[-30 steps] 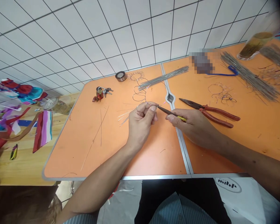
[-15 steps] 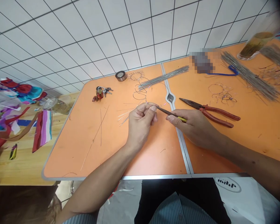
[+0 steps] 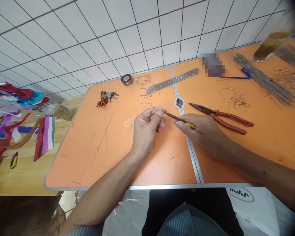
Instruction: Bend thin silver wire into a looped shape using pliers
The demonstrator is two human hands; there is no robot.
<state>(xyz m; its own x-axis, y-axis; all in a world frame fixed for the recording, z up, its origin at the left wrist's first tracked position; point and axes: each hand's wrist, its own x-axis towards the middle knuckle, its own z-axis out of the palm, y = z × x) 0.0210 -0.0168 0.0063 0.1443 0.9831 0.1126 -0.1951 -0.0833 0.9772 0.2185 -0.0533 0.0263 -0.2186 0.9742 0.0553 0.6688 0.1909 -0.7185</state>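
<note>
My left hand [image 3: 147, 126] is closed, pinching a thin wire [image 3: 145, 100] between thumb and forefinger. Its curled loops rise behind the fingers. In my right hand [image 3: 195, 129] is a slim tool [image 3: 173, 116] with a dark tapered nose and a yellow handle; most of the handle is hidden in the palm. The tool's tip meets the wire at my left fingertips; whether it grips the wire is too small to tell. Beyond my right hand lie red-handled long-nose pliers [image 3: 220, 118]. Several loose straight wires [image 3: 130, 123] fan out beside my left hand.
A bundle of straight wires [image 3: 173, 81] lies at the back, near a tape roll [image 3: 127, 79] and keys [image 3: 108, 97]. On the right are a thicker wire bundle [image 3: 264, 80], tangled wire [image 3: 236, 100] and a cup of brown liquid [image 3: 269, 46]. A metal-edged seam [image 3: 193, 157] crosses the orange table.
My left hand has shifted very slightly to the left, with the wire loops. The tool in my right hand has moved a little left too, its tip still at the left fingertips.
</note>
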